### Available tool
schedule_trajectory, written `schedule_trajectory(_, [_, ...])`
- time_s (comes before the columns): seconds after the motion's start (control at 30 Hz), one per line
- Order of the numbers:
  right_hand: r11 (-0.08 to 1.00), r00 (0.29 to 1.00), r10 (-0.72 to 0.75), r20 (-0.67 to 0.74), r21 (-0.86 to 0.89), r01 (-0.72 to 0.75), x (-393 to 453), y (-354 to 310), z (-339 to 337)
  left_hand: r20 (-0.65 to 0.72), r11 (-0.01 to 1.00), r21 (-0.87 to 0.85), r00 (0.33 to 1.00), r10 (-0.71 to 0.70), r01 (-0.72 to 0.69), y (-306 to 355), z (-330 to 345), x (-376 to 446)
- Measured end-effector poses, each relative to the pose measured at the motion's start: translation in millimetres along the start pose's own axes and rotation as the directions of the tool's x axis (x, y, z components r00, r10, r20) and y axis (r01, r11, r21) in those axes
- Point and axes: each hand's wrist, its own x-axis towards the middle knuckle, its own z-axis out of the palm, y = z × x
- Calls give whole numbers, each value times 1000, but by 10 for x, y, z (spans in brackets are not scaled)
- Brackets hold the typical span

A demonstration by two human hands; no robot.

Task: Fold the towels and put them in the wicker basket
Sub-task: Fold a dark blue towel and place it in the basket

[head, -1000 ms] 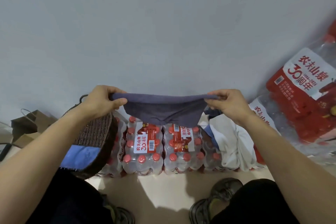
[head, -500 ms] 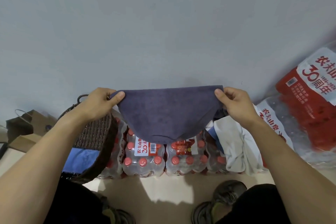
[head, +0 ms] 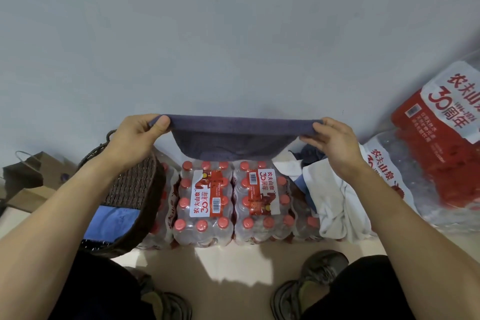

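Left hand [head: 135, 138] pinches one top corner of the purple towel [head: 233, 141], thumb on the near face, fingers curled behind. Right hand [head: 337, 141] pinches the opposite top corner the same way. Towel stretched taut between the two grips, held up in the air, top edge level, lower part sagging in a short curve below the grip line. Wicker basket [head: 124, 189] sits directly under the left grip and forearm, tilted toward the person, a folded blue towel [head: 111, 221] inside at its near wall. Below the span between the grips: shrink-wrapped packs of water bottles [head: 228, 202], red caps up. Under the right grip: a heap of unfolded cloths, white towel [head: 335, 205] draped over the packs, a dark one [head: 311, 156] bunched behind it. Brown paper bag [head: 28, 174] well left of the left grip.
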Motion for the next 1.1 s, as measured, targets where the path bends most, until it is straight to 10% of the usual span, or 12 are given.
schedule_trajectory(0.33, [824,847,494,196,-417,-384,-473,887,-214,577,902,428,753,-317,52,-603,428,-543])
schedule_trajectory(0.67, [480,534,818,212,-763,-432,-664,1148,-74,622,685,726,477,-621,-55,-721,652,-653])
schedule_trajectory(0.87, [450,432,861,268,-797,-403,-497,1065,-81,564,696,718,579,-589,8,-774,614,-461])
schedule_trajectory(1.1, [662,737,643,210,-636,-396,-197,1132,-96,391,779,611,804,-448,137,-868,626,-166])
